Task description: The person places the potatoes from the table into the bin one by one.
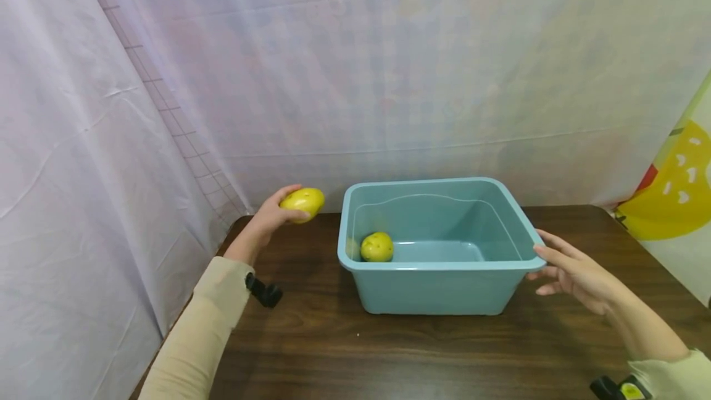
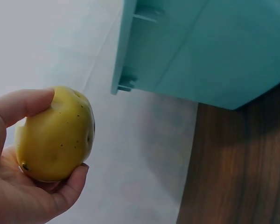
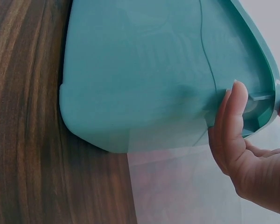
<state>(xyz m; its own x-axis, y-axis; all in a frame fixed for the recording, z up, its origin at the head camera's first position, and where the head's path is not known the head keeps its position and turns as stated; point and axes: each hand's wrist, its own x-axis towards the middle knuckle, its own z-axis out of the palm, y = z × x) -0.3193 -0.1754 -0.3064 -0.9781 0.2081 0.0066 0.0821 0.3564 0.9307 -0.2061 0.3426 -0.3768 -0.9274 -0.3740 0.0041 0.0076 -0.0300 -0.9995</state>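
Observation:
My left hand (image 1: 270,213) holds a yellow potato (image 1: 307,204) in the air to the left of the blue-green plastic bin (image 1: 433,292). In the left wrist view, thumb and fingers wrap the dark-specked potato (image 2: 58,135), apart from the bin's wall. A second yellow potato (image 1: 377,247) lies inside the bin at its left end. At the bin's right end, my right hand (image 1: 577,276) grips the rim. The right wrist view shows the fingers (image 3: 234,116) against the outer wall below the rim, with the thumb over the rim, partly out of frame.
The bin stands upright on a dark wood-grain table (image 1: 311,350). White curtains (image 1: 389,66) hang behind the table and along its left side. A printed cloth with a yellow shape (image 1: 674,187) hangs at the right.

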